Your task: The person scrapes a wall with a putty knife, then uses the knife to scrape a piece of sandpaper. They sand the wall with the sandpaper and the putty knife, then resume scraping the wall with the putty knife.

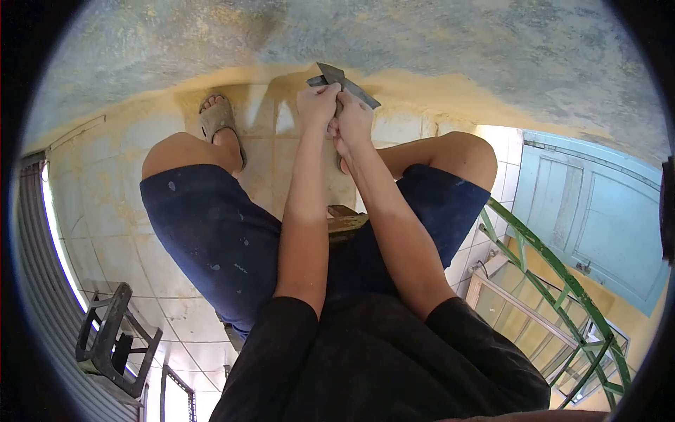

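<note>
A: Where are the hands?
B: Together, out at arm's length. The left hand (318, 104) and the right hand (353, 125) touch each other, and both fists are closed.
A: Closed on what?
B: On a scraper (336, 74). Grey metal sticks up out of the left fist, and a second flat blade slants off to the right above the right hand. I cannot tell whether that is one tool or two, because the handles are hidden in the fingers.
A: And where does the scraper sit?
B: At the foot of the wall (422, 42), over the yellow band where the wall meets the floor (260, 162). I cannot tell whether it touches the wall or is just off it.
A: What is around them?
B: Both bare knees, spread wide, in dark blue shorts (211, 232) flecked with pale spots. The left foot wears a sandal (216, 118), flat on the tiles just beside the wall. Between the thighs, under the forearms, the corner of a wooden stool (346, 224) shows.
A: Farther out?
B: A dark chair (109, 344) stands well apart on the left. On the right is a pale blue door (598, 225), with a green metal frame (555, 278) slanting across in front of it.
</note>
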Motion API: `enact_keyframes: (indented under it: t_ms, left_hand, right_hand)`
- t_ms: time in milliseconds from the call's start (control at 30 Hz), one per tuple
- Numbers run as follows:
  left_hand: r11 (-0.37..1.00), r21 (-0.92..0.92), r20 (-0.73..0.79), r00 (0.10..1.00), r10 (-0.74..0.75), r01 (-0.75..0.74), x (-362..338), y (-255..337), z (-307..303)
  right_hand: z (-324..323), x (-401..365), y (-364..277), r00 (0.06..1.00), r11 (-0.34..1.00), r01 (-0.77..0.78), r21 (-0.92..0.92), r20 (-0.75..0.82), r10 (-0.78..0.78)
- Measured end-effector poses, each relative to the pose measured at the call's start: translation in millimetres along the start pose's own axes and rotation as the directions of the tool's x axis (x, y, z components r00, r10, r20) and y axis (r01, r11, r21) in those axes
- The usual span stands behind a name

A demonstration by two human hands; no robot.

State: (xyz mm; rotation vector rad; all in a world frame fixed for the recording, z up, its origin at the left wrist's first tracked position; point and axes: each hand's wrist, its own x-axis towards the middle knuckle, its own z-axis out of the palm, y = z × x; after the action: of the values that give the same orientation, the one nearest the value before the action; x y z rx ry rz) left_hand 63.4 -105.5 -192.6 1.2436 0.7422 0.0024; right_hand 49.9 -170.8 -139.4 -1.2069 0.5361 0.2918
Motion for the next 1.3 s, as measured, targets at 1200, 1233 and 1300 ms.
enact_keyframes:
  t_ms: [1200,1233,1300]
  left_hand:
    - [0.999,-0.025,0.009,0.999,0.043,-0.042,9.2,-14.2,-8.9]
    - [1.0,-0.007,0.031,0.999,-0.006,0.006,6.1,-1.1,-10.1]
    - [0.998,0.01,0.054,0.996,-0.068,0.067,-0.6,3.6,-11.2]
  right_hand:
    - [8.3,-5.3,9.4,1.0,0.999,0.03,0.012,-0.002,-0.03]
    - [5.9,-4.6,11.6,0.997,0.998,0.07,0.002,-0.019,-0.07]
    - [5.1,8.4,16.7,1.0,0.999,0.027,0.021,0.001,-0.027]
